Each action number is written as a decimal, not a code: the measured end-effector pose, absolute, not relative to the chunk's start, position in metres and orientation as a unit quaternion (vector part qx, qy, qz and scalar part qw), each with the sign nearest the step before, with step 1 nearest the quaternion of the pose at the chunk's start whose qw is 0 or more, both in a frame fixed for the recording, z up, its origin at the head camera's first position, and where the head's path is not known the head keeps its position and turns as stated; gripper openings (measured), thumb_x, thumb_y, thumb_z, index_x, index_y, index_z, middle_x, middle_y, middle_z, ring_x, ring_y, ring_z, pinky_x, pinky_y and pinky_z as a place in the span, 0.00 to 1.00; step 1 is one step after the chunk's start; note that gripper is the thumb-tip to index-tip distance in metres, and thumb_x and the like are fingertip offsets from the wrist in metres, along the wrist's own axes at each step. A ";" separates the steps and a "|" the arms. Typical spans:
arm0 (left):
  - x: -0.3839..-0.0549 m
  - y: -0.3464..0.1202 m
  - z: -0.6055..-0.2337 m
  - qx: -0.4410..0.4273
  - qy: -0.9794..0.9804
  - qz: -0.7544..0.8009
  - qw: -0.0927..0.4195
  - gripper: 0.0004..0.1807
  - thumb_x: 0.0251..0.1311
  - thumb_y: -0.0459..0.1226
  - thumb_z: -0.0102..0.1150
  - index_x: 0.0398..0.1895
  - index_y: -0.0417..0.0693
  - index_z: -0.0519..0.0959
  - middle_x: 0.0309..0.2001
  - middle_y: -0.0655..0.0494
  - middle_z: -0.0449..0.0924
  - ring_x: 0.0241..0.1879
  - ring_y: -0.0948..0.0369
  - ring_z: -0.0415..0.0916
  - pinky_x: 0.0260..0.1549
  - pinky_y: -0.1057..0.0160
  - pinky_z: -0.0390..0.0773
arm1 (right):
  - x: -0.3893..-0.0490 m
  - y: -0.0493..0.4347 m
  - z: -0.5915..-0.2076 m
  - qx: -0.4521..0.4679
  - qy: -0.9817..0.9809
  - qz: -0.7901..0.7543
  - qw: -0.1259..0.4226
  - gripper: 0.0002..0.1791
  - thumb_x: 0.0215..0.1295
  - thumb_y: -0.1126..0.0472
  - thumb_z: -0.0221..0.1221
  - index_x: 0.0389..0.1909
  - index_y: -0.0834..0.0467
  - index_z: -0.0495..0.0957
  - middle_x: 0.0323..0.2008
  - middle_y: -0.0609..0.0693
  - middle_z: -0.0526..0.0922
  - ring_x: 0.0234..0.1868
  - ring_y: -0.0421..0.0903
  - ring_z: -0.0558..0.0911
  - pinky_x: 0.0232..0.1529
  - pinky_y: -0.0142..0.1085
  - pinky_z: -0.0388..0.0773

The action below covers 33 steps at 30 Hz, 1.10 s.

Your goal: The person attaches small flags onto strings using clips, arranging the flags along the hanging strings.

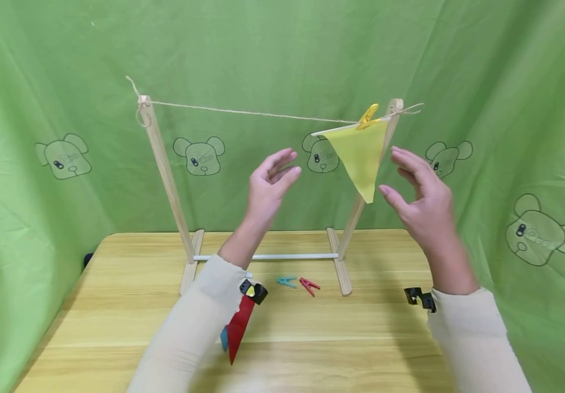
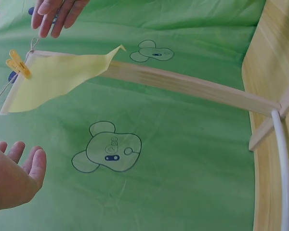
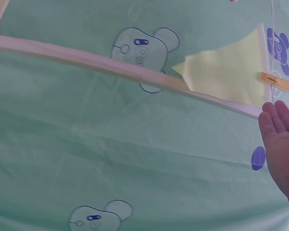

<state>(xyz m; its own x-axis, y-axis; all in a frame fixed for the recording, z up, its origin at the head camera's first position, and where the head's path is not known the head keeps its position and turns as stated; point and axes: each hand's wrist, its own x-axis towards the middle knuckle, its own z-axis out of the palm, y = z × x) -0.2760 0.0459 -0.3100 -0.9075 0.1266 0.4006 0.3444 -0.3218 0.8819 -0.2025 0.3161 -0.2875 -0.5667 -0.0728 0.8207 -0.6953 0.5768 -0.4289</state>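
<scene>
A yellow triangular flag point(image 1: 359, 155) hangs from the string point(image 1: 243, 113) near the right post, its white top edge tilted. One yellow clothespin point(image 1: 368, 117) clips it to the string. My left hand point(image 1: 270, 185), fingers loosely bent, is in the air left of the flag, holding nothing. To the flag's right, my right hand point(image 1: 422, 202) is raised with thumb and fingers apart, also holding nothing. Both hands are clear of the flag, as the left wrist view also shows. Red point(image 1: 240, 327) and blue point(image 1: 224, 338) flags lie on the table, partly hidden by my left sleeve.
The string runs between a left wooden post point(image 1: 167, 180) and a right wooden post point(image 1: 353, 224). A white rod point(image 1: 292, 256) joins their feet. A teal clothespin point(image 1: 286, 281) and a red clothespin point(image 1: 309, 286) lie on the wooden table point(image 1: 361, 349). Green cloth hangs behind.
</scene>
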 end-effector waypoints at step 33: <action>-0.245 -0.021 -0.398 -0.179 -0.668 -0.721 0.040 0.33 0.64 0.39 0.70 0.72 0.51 0.71 0.69 0.55 0.75 0.71 0.53 0.71 0.73 0.51 0.69 | -0.197 0.297 -0.401 0.184 -0.803 0.492 0.281 0.38 0.64 0.78 0.64 0.74 0.57 0.68 0.70 0.60 0.73 0.69 0.42 0.74 0.71 0.29 0.70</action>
